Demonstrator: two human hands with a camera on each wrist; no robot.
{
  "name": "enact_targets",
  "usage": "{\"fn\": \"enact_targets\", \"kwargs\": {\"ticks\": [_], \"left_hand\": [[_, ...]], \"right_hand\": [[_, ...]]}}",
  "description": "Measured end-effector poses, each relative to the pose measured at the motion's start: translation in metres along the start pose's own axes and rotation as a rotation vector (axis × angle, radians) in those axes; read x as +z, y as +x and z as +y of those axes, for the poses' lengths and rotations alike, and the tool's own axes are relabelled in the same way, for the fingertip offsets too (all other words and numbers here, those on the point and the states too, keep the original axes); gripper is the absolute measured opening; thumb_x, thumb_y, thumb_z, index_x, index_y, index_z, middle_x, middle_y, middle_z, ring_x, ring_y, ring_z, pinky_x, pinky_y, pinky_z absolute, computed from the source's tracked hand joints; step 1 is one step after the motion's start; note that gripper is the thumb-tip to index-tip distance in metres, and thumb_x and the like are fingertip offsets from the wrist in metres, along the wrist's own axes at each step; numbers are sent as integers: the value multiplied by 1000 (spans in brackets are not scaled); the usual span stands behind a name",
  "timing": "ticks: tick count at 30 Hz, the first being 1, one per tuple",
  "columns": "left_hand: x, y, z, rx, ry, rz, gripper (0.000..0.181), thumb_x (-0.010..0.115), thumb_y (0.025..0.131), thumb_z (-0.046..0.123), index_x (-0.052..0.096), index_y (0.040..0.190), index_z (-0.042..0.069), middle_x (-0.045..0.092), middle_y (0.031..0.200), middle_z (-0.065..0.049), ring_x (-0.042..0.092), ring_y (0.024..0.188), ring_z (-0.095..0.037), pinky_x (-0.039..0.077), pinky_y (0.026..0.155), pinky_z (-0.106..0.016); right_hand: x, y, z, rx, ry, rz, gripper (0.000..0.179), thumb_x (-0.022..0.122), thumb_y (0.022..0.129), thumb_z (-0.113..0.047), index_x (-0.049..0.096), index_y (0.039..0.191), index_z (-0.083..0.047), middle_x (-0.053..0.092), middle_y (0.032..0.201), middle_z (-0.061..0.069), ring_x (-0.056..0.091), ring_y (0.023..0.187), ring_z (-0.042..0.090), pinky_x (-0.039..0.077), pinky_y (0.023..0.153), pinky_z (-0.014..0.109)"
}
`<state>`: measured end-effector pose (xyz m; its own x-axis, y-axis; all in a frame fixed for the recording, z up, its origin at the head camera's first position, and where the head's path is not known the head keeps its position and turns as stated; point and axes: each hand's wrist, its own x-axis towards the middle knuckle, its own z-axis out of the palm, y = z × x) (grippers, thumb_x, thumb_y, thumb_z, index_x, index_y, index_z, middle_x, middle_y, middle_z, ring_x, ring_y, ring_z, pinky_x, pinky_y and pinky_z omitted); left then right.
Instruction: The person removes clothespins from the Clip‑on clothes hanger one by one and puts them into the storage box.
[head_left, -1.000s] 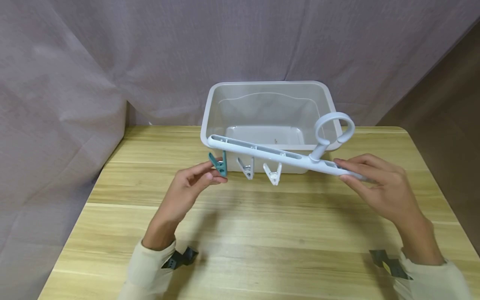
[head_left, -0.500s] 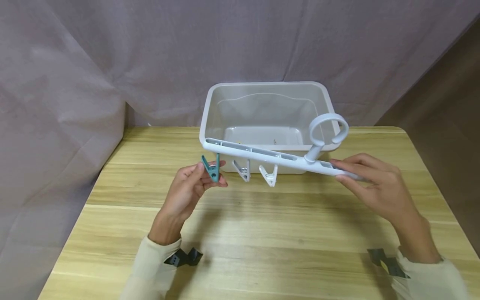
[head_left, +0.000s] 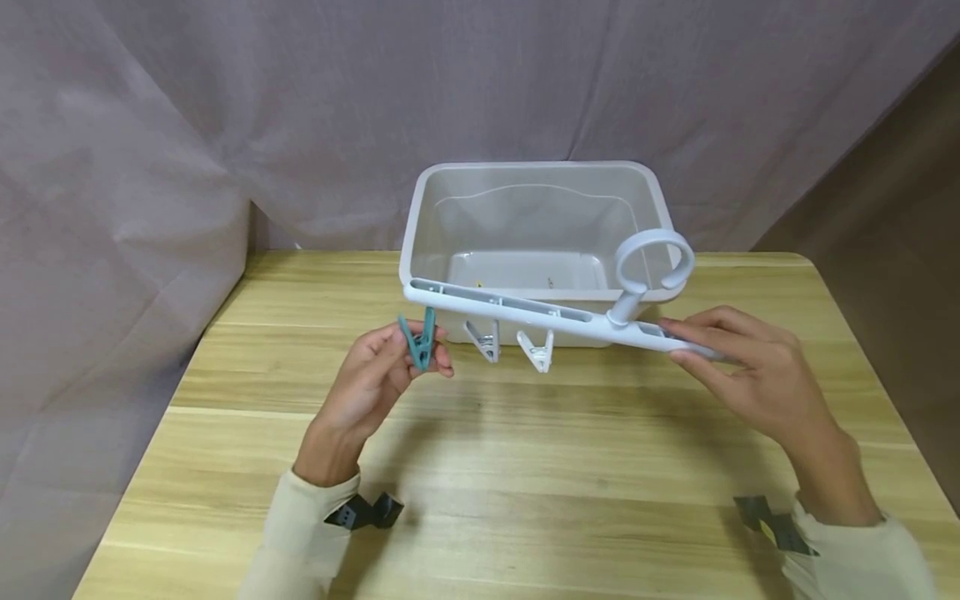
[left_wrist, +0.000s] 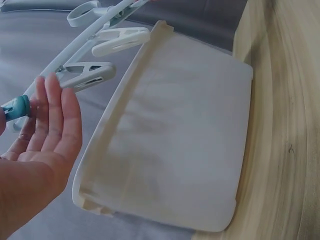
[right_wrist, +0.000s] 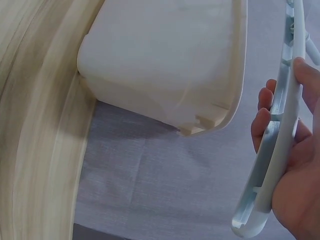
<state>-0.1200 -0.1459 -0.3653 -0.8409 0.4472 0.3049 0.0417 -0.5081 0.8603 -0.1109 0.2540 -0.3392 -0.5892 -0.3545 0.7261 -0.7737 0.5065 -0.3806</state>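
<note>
My right hand (head_left: 765, 367) grips the right end of a white clip hanger (head_left: 517, 310), thumb on one side and fingers on the other. The hanger's bar slants down to the right, with an open-ring hook (head_left: 651, 237) rising from it. Below the bar's left end is a teal clothespin (head_left: 420, 346), pinched by my left hand (head_left: 375, 371) between thumb and fingers; its other fingers extend behind. A grey clothespin (head_left: 486, 340) and a white clothespin (head_left: 538, 350) hang further right along the bar. In the left wrist view, the teal clothespin (left_wrist: 19, 109) is partly cut off.
A white plastic bin (head_left: 536, 171) stands at the back of the wooden table (head_left: 525, 475), behind and under the hanger. Tiny specks lie on its floor. A grey-purple curtain (head_left: 337, 108) hangs behind the table. Black wrist mounts (head_left: 363, 511) sit on the sleeves.
The hanger has shifted slightly left and down. My left thumb has moved from below the teal clothespin up to its left arm, and the clothespin now leans a little differently.
</note>
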Motion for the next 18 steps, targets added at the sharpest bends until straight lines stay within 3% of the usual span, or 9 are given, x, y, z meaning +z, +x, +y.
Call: {"fn": "enact_targets", "kwargs": {"ticks": [3, 10, 14, 18], "left_hand": [[-2, 0, 0, -4, -32, -27, 36, 52, 105, 29, 67, 117, -2, 71, 96, -10, 68, 90, -22, 55, 86, -38], [-4, -1, 4, -22, -44, -32, 34, 55, 104, 24, 67, 123, -1, 68, 107, -10, 63, 81, -16, 52, 67, -24], [-4, -3, 8, -42, 57, -6, 32, 58, 103, 24, 68, 121, 0, 70, 95, -9, 61, 74, -16, 51, 66, -25], [-1, -5, 9, -25, 238, 66, 34, 62, 101, 22, 68, 120, -6, 72, 94, -12, 60, 68, -17, 54, 69, -30]], "right_hand": [[-1, 1, 0, 0, 5, -8, 53, 66, 95, -46, 77, 99, 5, 69, 84, 13, 53, 78, -1, 38, 62, 10], [-1, 3, -4, 2, 11, -12, 54, 65, 95, -45, 77, 96, 7, 68, 83, 14, 53, 76, 0, 38, 60, 12], [0, 5, -6, -5, 4, -6, 55, 65, 96, -46, 77, 94, 8, 67, 81, 14, 53, 75, 0, 38, 61, 11], [0, 6, -5, -12, 0, -13, 55, 64, 96, -45, 77, 93, 8, 67, 80, 13, 53, 75, -1, 38, 61, 10]]}}
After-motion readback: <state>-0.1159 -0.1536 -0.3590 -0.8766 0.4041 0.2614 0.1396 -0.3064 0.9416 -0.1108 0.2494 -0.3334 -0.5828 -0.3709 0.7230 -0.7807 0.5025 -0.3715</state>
